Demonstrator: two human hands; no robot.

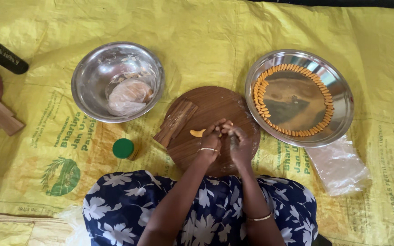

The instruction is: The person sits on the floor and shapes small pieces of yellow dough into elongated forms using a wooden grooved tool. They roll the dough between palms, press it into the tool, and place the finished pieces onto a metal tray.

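My left hand (209,142) and right hand (240,145) meet fingertip to fingertip over the round wooden board (215,109), pinched together on something small; what sits between them I cannot make out. Just beside my left fingers, a curved orange dough piece (197,133) lies on the board. It looks soft and light, easily squashed, so I judge it wants a gentle pinch at its thicker middle, not its tips. A ring of similar pieces (263,109) lines the steel plate (343,118) to my right. A steel bowl (92,68) to my left holds a bagged lump of dough (126,98).
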